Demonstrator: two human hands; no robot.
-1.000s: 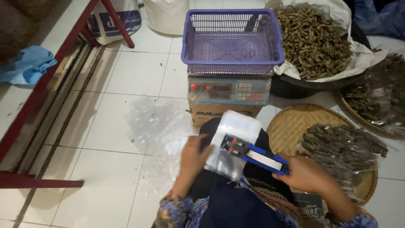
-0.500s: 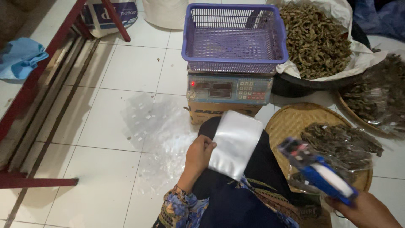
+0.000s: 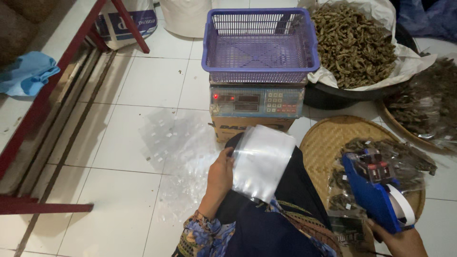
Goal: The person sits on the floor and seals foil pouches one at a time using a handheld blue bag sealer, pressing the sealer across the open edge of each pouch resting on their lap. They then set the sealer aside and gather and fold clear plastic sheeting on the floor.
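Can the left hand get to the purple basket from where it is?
Probably not freely: the left hand is holding a clear plastic bag on the lap, though nothing blocks the way up to the purple basket.

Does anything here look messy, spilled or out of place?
Mostly tidy. Only the loose clear plastic bags lie scattered and crumpled on the tiled floor left of the scale, beside the left hand.

A clear plastic bag (image 3: 262, 159), empty and flat, is being held tilted on the lap, pinched at its left edge. A blue label gun (image 3: 376, 190) with a white tape strip is being held over the woven tray, nose pointing up-left.
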